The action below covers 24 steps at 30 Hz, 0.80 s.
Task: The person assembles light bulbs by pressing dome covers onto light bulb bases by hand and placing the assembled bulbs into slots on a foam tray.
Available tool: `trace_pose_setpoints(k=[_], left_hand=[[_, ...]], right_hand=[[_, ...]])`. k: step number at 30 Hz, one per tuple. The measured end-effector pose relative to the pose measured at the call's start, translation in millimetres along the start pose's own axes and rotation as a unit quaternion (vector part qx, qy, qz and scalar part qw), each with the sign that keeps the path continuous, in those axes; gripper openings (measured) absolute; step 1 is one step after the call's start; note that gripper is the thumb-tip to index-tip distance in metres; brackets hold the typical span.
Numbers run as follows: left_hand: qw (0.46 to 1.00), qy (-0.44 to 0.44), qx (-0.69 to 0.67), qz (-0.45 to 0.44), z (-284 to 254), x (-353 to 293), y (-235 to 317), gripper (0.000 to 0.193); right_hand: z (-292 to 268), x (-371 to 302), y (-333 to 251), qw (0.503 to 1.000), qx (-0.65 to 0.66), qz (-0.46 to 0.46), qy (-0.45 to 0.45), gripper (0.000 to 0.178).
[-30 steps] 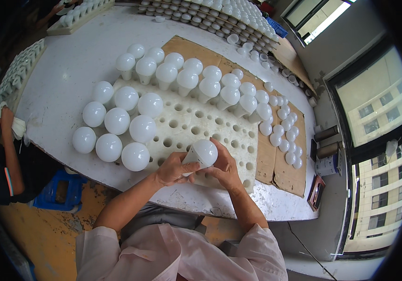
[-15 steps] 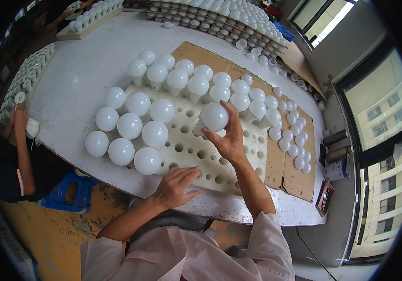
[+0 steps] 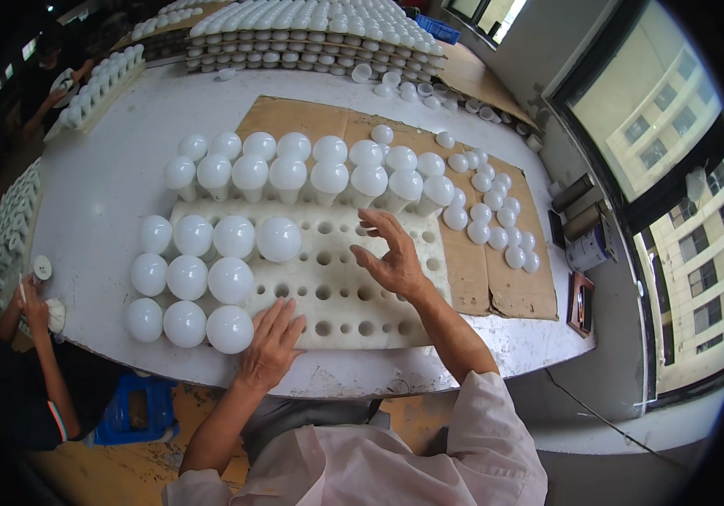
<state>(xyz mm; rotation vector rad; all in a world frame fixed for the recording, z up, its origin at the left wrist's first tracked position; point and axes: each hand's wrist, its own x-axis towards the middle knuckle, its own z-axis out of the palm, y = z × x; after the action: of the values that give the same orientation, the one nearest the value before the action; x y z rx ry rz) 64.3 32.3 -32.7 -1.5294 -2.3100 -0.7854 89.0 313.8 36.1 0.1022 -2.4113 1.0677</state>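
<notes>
A white foam tray [image 3: 343, 314] with rows of holes lies in front of me, holding white light bulbs with round tops. My right hand [image 3: 396, 260] hovers over its right half, thumb and fingers curved apart, nothing between them. My left hand [image 3: 271, 344] rests flat near the tray's front edge, fingers spread, close beside a bulb [image 3: 229, 329]. One bulb [image 3: 278, 239] stands at the right end of the left group, in that group's farthest row. Behind the bare holes, a double row of bulbs [image 3: 286, 175] runs along the tray's far side.
Loose white domes [image 3: 480, 212] lie on a cardboard sheet [image 3: 463, 291] at the right. Stacked layers of domes [image 3: 311, 42] stand at the back. Another person's hands [image 3: 33, 308] work at the left edge, near a blue stool [image 3: 136, 413]. A brown case [image 3: 580, 304] lies at the right table edge.
The bulb that my right hand held now stands in the tray, and that hand has let go and opened. My left hand has moved left onto the tray. The whole view has shifted.
</notes>
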Motion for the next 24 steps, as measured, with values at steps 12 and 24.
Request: trace_pose_setpoints(k=[12,24], left_hand=[[0.999,0.001,0.036,-0.034,11,10,15,0.066],[0.996,-0.023,0.045,-0.079,18,13,20,0.066]], right_hand=[[-138,-67,165,0.936,-0.166,0.182,0.253,0.052],[-150,22,296,0.946,-0.270,0.174,0.051,0.063]])
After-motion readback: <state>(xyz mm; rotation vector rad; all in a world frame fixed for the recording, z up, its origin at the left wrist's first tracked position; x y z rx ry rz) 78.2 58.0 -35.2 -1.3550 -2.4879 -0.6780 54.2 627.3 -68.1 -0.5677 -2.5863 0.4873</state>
